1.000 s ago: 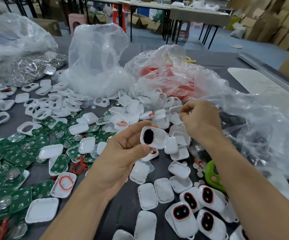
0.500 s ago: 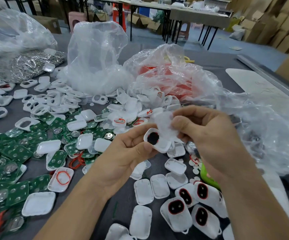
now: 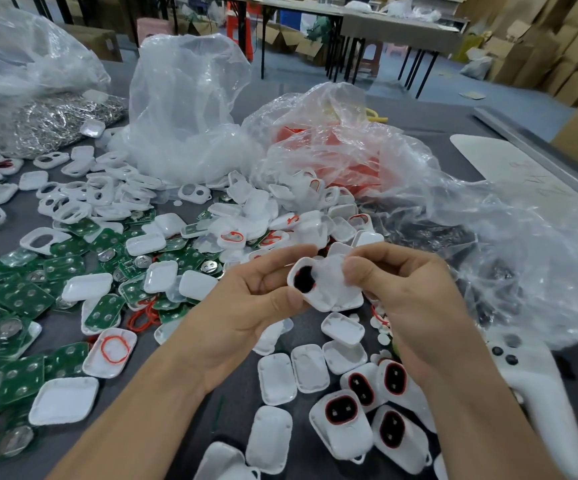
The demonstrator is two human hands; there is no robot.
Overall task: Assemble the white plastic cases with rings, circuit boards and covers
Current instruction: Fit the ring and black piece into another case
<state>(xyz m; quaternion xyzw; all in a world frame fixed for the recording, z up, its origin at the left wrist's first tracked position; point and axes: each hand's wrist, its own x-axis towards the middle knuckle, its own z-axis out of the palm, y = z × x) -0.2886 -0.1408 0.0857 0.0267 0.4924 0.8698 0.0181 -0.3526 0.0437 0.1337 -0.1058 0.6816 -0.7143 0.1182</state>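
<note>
My left hand (image 3: 246, 303) grips a white plastic case (image 3: 306, 294) with a dark oval opening, held above the table's middle. My right hand (image 3: 405, 299) pinches a translucent white cover (image 3: 332, 277) and holds it against the case's right half. Green circuit boards (image 3: 20, 296) lie spread across the left of the table. A white case half with a red ring (image 3: 112, 351) in it lies lower left. Loose white covers (image 3: 277, 379) lie below my hands. Several assembled cases (image 3: 346, 420) with dark red-rimmed windows lie at lower right.
Clear plastic bags (image 3: 183, 109) stand at the back, one holding red parts (image 3: 360, 161). A bag of shiny metal pieces (image 3: 48, 123) lies at the far left. Crumpled plastic (image 3: 509, 244) covers the right. A white controller (image 3: 530, 375) lies at lower right on the grey table (image 3: 65, 330).
My right hand came back from the pile of white parts with a cover and brought it onto the case in my left hand. The left hand barely moved.
</note>
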